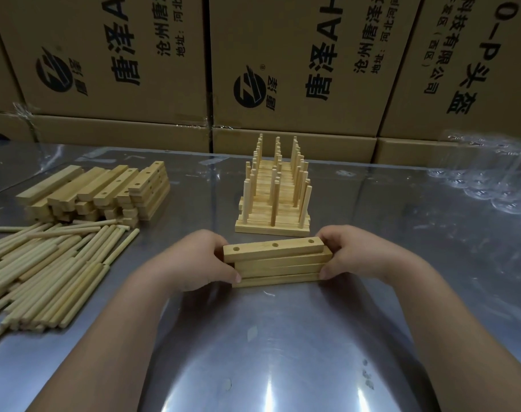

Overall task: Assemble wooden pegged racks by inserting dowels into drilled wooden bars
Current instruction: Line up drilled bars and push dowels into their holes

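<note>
Head view, single frame.

- Stack of bars point(278, 267): short wooden bars lying flat on one another at centre of the bench point(283, 352), long axis running left to right. The lowest bar appears to rest on the bench surface.
- Top bar point(273, 250): three drilled holes face up, none holding a dowel. It sits slightly askew and set back from the bars beneath.
- Left hand point(199, 260): closed around the left end of the stack, thumb on the near face low down, the other fingers wrapped behind and out of sight.
- Right hand point(354, 254): closed around the right end in the same way, thumb tip on the near face near the bottom bar. The stack lies directly between the two hands, touching both.
- Finished racks point(272, 200): a row of pegged bars with dowels upright, just beyond the stack, not touching it.
- Pile of bars point(104, 191): far left, well apart from the hands.
- Loose dowels point(45, 269): heaped on the left, nearer than the pile of bars.
- Cardboard boxes point(283, 69) stacked along the back.
- Clear plastic film point(491, 173) crumpled at far right.
</note>
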